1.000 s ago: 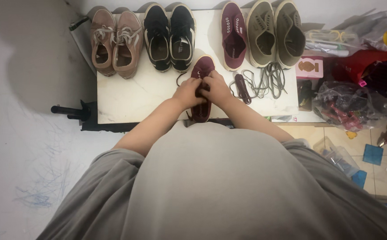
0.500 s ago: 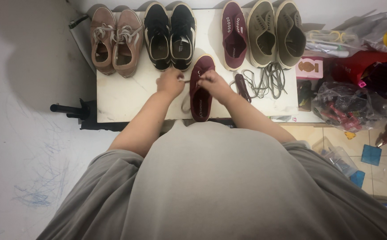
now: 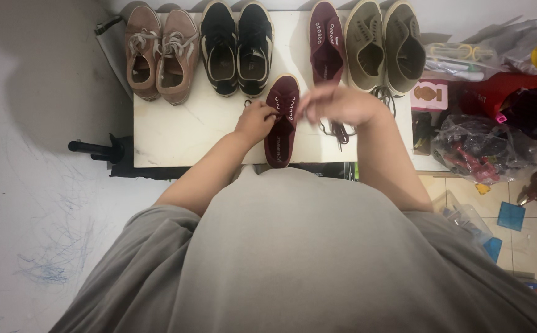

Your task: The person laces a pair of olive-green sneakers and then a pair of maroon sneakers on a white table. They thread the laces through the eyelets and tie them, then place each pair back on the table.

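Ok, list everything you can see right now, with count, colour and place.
Maroon canvas shoe: one, table front, under the hands.
Second maroon canvas shoe: one, back row.
Pink lace-up sneakers: two, back left.
Black sneakers with cream soles: two, back row.
Olive canvas shoes: two, back right.
Loose dark laces: a bundle, right of the near shoe.
White marble-look table: one, centre.
Clear plastic bag of toys: one, right of the table.
Left hand: on the near shoe's lacing.
Right hand: raised above the laces, blurred.
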